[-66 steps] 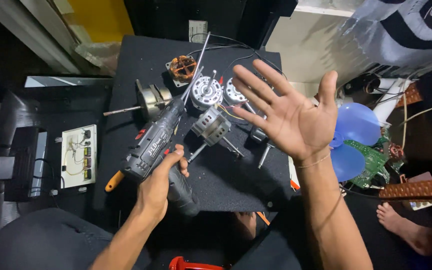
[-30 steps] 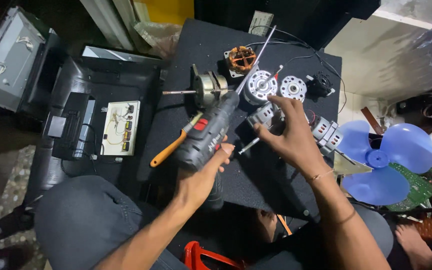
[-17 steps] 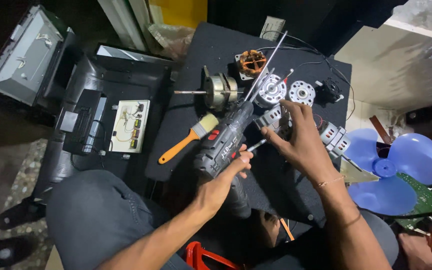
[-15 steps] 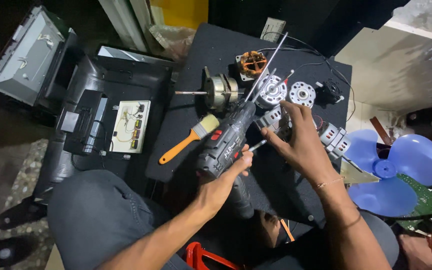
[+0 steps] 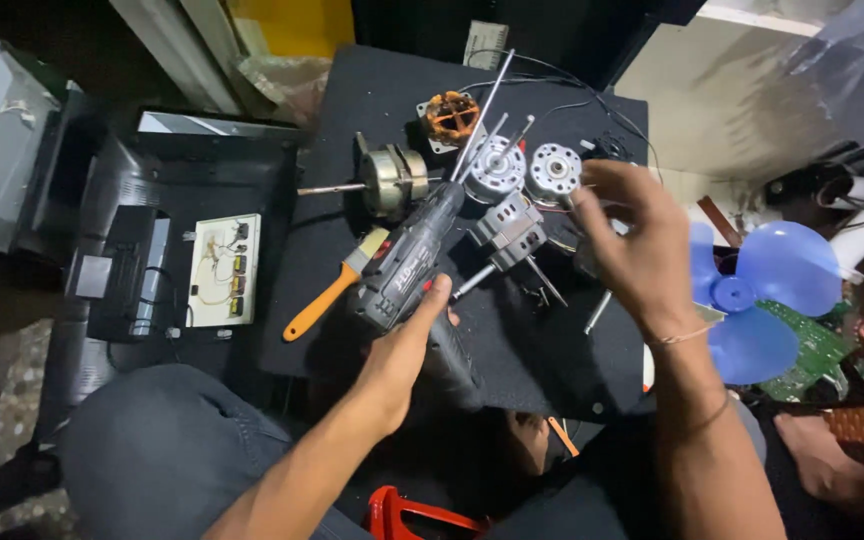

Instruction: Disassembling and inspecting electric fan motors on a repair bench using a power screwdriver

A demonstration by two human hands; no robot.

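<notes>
Drill (image 5: 414,262) gripped in left hand (image 5: 402,352); right hand (image 5: 637,245) hovers beside.

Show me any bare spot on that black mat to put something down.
The black mat is bare at its far left corner, beyond the brass-coloured motor, and near the front edge, right of the drill. The middle, around the motor parts, is crowded.

Dim overhead light, dark blurred edges.
</notes>
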